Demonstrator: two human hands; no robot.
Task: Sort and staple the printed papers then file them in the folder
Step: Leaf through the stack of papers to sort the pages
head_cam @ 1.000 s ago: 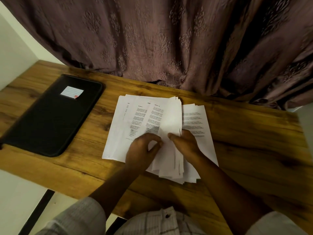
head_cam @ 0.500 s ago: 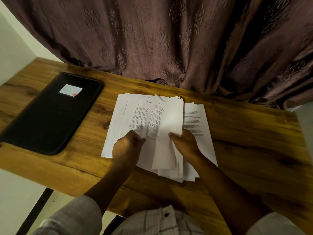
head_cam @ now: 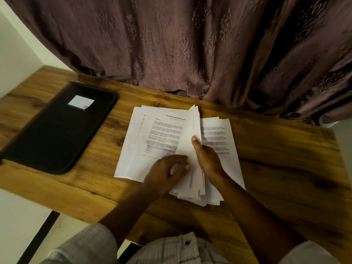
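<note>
The printed papers (head_cam: 163,138) are being kept in a loose, fanned pile at the middle of the wooden table (head_cam: 276,168). Part of the pile is being held raised on edge by the right hand (head_cam: 208,161). The thumb (head_cam: 194,139) is being pressed against the blank face of the raised sheets, and the remaining fingers are being hidden behind them. The lower edge of the same raised sheets is being pinched by the curled fingers of the left hand (head_cam: 163,173), which is being rested over the near part of the pile.

A page with a bold heading and blocks of text is being exposed face up to the left of the raised sheets. Further printed pages are being exposed to their right.

The black folder (head_cam: 57,134) is being kept closed and flat on the table, to the left of the pile and apart from it. A white label (head_cam: 81,101) is being displayed on its far end.

The far edge of the table is being overhung by a brown patterned curtain (head_cam: 190,44). A pale checked shirt (head_cam: 171,250) is being shown at the bottom of the view.
</note>
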